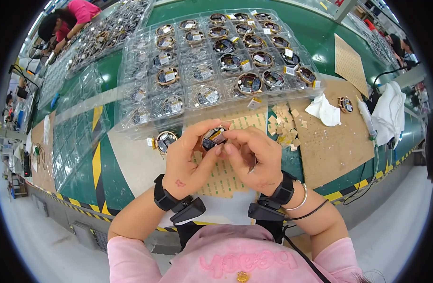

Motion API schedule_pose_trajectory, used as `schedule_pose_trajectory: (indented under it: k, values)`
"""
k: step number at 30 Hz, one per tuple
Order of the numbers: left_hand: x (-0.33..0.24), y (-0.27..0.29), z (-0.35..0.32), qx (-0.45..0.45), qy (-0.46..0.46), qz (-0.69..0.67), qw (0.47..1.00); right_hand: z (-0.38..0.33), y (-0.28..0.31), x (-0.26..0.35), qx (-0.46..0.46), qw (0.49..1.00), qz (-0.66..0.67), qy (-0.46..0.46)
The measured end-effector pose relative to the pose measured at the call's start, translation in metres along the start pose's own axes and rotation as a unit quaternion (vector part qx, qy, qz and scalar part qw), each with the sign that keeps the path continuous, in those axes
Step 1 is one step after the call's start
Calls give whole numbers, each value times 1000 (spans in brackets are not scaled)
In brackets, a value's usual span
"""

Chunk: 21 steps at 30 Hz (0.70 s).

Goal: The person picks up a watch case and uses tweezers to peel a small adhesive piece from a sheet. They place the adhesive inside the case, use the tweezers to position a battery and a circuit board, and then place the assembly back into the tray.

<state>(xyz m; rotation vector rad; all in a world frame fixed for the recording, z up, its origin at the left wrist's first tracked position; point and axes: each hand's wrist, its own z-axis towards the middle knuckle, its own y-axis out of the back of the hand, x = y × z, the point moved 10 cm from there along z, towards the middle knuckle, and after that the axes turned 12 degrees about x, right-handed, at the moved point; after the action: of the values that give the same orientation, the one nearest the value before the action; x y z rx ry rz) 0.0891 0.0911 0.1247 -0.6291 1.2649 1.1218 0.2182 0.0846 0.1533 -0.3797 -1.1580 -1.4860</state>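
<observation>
Between the thumb and fingers of my left hand [186, 158] is a round watch-like electronic module [212, 138], dark inside with a metallic rim. The fingertips of my right hand [258, 153] are pinched at the module's right side, touching it. A thin metal tool [253, 164], resembling tweezers, pokes out below the right fingers; most of it is hidden. Just left of my left hand, another round module [166, 141] lies on the bench with a small white-and-yellow tab. Beneath both hands spreads a tan sheet of adhesive pieces [221, 177] with green printing.
Clear plastic trays [193, 70] holding many round modules stand ahead. To the right, a brown board [330, 146] bears white tissue [324, 111], a module [345, 104] and a white tube-shaped tool [366, 118]. Small tan scraps [283, 123] lie nearby. A person [70, 21] works at far left.
</observation>
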Motion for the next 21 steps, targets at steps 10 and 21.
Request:
schedule_pose_trajectory:
  k: [10, 21]
  values:
    - [8, -3, -5, 6, -20, 47, 999, -5, -18, -29, 35, 995, 81, -55]
    - [22, -10, -9, 29, 26, -47, 998, -8, -17, -29, 23, 995, 92, -21]
